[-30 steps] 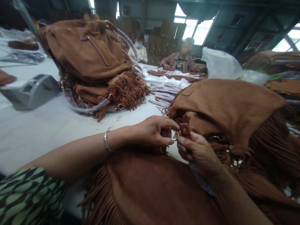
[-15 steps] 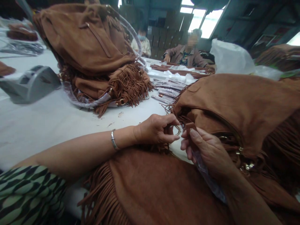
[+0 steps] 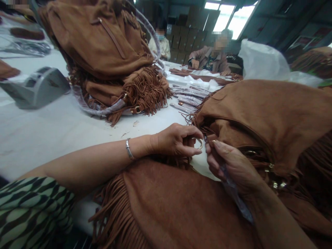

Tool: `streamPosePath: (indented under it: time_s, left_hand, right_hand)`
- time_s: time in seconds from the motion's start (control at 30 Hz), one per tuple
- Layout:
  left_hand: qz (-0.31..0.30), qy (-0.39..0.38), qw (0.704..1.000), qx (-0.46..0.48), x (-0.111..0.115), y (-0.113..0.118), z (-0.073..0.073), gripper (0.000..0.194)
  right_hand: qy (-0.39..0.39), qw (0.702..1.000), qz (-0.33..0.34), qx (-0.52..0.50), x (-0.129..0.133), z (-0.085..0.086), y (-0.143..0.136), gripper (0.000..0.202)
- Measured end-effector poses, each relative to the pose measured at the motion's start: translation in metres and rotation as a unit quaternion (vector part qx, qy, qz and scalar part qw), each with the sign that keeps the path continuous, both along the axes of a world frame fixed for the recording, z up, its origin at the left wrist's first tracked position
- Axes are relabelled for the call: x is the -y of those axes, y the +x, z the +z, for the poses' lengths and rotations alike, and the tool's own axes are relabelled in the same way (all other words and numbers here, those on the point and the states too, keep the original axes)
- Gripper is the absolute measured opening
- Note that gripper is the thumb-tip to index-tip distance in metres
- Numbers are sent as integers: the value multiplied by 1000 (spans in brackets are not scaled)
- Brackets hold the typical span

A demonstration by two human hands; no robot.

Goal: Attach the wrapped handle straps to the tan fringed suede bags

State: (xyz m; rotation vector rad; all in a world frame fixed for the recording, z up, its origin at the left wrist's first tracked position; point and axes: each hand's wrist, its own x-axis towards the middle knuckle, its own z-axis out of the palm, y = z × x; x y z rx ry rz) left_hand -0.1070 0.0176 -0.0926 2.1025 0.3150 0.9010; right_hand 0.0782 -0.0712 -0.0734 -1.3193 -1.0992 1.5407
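Between the thumb and forefinger of my left hand point(image 3: 176, 140) is a gold metal ring point(image 3: 200, 144), held upright with its opening showing. My right hand point(image 3: 233, 164) pinches the brown end of a bag strap point(image 3: 211, 139); the strap's length is wrapped in clear plastic point(image 3: 237, 197) and trails down under my wrist. Strap end and ring are close together, with a small gap between them. Below my hands lies a brown suede bag point(image 3: 176, 200) with fringe at its left side. Another brown bag point(image 3: 272, 107) lies to the right, its zipped opening facing me.
Stacked fringed bags point(image 3: 98, 45) stand on the white table point(image 3: 90, 138) at the back left, beside a grey tape dispenser point(image 3: 38, 88). Plastic-wrapped straps point(image 3: 189, 97) lie beyond my hands. Two people point(image 3: 212, 58) sit across the table. A white plastic bag point(image 3: 261, 62) stands at the right.
The strap end in my right hand has tilted toward the ring. My left hand keeps its hold on the ring. The whole view has shifted slightly.
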Motion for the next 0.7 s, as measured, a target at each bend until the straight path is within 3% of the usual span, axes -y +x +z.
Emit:
streamPosePath:
  time_s: [0.2, 0.3, 0.4, 0.5, 0.7]
  left_hand:
    - [57, -6, 998, -39, 6, 6, 2, 34]
    - [73, 74, 990, -98, 13, 6, 9, 38]
    - [88, 210, 947, -225, 19, 3, 20, 38]
    - [65, 281, 904, -315, 21, -2, 32, 40]
    - [-70, 256, 924, -275, 10, -11, 39, 34]
  right_hand:
    - [14, 998, -64, 8, -1, -4, -14, 41]
    - [18, 997, -78, 13, 1, -4, -19, 41]
    - [40, 996, -82, 2, 5, -4, -21, 38]
    - [83, 994, -70, 12, 9, -3, -21, 34]
    - [98, 994, -27, 30, 12, -1, -19, 29]
